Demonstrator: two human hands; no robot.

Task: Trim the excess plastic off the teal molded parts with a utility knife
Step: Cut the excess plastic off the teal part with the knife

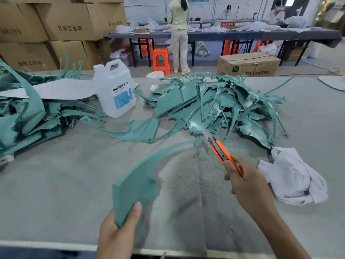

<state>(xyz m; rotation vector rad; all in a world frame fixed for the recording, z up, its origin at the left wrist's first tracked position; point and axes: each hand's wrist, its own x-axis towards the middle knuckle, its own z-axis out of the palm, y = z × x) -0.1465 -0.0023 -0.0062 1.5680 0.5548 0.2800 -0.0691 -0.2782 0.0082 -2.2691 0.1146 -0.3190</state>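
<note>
My left hand (117,232) grips the wide lower end of a teal molded part (138,182), thumb on its face. The part is lifted above the grey table (56,184) and its thin curved arm sweeps up to the right, blurred by motion. My right hand (244,184) holds an orange utility knife (222,154) with the blade out, its tip close to the end of that thin arm. A heap of teal parts (214,103) lies behind the knife, and one flat curved part (138,128) lies alone in the middle.
Teal shavings (196,165) litter the table between my hands. A white rag (295,176) lies right of the knife. A white jug (115,88) stands at centre left beside another teal pile (28,116). Cardboard boxes, orange stools and people at a far bench fill the background.
</note>
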